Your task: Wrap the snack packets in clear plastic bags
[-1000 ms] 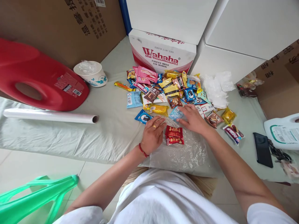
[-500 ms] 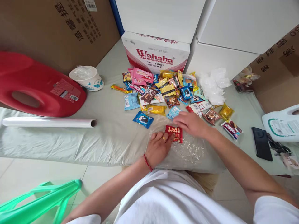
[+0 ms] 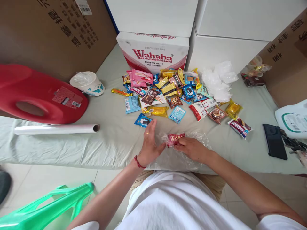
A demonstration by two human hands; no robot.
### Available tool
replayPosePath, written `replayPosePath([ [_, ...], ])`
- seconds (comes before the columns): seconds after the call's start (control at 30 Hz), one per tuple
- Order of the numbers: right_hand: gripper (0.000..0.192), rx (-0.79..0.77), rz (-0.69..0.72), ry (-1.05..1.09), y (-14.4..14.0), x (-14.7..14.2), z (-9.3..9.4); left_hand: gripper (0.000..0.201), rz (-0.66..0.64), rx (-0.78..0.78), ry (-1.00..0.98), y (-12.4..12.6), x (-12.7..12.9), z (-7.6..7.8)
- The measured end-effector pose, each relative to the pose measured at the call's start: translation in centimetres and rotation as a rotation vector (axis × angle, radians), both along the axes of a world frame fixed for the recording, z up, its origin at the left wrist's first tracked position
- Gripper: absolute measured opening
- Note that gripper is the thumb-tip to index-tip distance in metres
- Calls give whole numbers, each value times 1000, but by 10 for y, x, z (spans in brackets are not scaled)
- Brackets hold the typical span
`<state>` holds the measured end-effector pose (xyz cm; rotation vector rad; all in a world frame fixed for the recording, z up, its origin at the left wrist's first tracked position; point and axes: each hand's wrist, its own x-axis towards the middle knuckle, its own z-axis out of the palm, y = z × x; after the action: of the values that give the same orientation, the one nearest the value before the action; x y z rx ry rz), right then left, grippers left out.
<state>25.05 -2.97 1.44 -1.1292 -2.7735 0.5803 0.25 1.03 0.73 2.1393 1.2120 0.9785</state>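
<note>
Red snack packet (image 3: pixel 176 139) with pale lettering, under clear crinkled film (image 3: pixel 192 156). Table (image 3: pixel 115 134) cover pale grey-green. Red jug (image 3: pixel 40 95), white roll (image 3: pixel 55 129), white cup (image 3: pixel 88 85) with teal leaf print, black phone (image 3: pixel 274 141), green plastic chair (image 3: pixel 48 207)

White-and-red carton (image 3: pixel 153 52) at upper center is showing "Wahaha" and "PURIFIED WATER FOR DRINKING". Pink wrapper (image 3: pixel 141 76) just below it is reading "nabati". Brown boxes (image 3: pixel 57 32) upper left and right are carrying Chinese characters, unreadable here.
</note>
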Motion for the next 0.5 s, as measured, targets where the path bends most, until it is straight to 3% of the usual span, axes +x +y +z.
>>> replayPosePath([
  [0.07,34,-44,-16,-14,2,1,3,83,-143,-119,12,15,1,5],
  [0.17,34,-95,-59,-3,5,2,4,39,-332,-139,58,24,-7,11],
  [0.2,33,-105,-63,12,6,2,3,33,-378,-105,88,23,-13,13],
  [0.37,34,-115,-46,13,6,1,4,33,-569,32,399,-1,-53,20],
  [0.43,35,-123,-48,-20,5,0,7,33,-598,-30,500,-8,-69,26],
  [0.5,35,-136,-49,-53,5,-2,12,29,-543,-126,520,-8,-80,38],
])
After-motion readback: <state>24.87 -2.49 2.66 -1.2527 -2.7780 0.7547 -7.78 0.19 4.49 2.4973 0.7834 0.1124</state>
